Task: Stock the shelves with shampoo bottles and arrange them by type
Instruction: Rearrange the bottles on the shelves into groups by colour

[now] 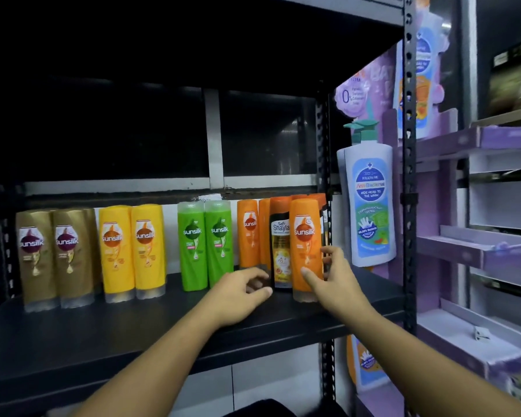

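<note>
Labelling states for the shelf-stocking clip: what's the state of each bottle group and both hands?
Gold bottles, upright, left end of shelf.
Yellow bottles, upright.
Green bottles, upright.
Orange bottles, upright, rows at right.
Dark bottle, upright among orange ones.
Left hand, fingers curled at dark bottle's base; grip unclear.
Right hand, grips front orange bottle.

A shop: a black slotted-steel shelving rack holds matching plastic Sunsilk shampoo stock faced forward in colour groups: brown bottles, yellow bottles, green bottles, orange bottles; beside it stands a purple cardboard display stand with tiered trays and a large bottle-shaped advertising cut-out
</note>
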Tool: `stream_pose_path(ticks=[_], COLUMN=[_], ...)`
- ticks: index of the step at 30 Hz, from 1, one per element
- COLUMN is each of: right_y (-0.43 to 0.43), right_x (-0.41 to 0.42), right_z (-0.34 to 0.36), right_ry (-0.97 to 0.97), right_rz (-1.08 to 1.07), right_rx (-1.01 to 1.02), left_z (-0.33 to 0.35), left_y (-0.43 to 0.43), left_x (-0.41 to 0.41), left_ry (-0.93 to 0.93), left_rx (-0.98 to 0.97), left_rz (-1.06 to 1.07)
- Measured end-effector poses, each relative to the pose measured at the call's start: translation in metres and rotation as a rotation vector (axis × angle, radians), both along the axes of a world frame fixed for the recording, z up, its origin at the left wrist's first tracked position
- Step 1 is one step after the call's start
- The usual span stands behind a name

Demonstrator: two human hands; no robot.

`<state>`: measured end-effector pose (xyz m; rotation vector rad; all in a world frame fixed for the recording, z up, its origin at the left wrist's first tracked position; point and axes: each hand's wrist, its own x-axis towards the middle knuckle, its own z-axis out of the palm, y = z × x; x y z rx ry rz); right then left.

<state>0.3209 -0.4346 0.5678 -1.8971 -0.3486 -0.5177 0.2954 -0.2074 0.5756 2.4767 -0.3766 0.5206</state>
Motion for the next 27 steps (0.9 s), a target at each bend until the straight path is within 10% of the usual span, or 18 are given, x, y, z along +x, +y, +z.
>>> stream_pose_path(ticks=[12, 22, 27], right_y=[0.034, 0.024, 0.017], right_x=[0.01, 0.014, 0.018], right_z=[-0.005, -0.007, -0.008], right_ry=[0.15, 0.012, -0.03], right_rz=[0.395, 0.055, -0.078], right_rx=[0.138, 0.004, 0.089], left_z=[0.003, 0.001, -0.003], left_y=[-0.013, 0.014, 0.002], left_x=[0.02, 0.009, -0.019], left_ry=[0.06, 0.008, -0.42], left_rx=[-0.388, -0.293, -0.257], left_rz=[-0.018, 0.221, 0.201])
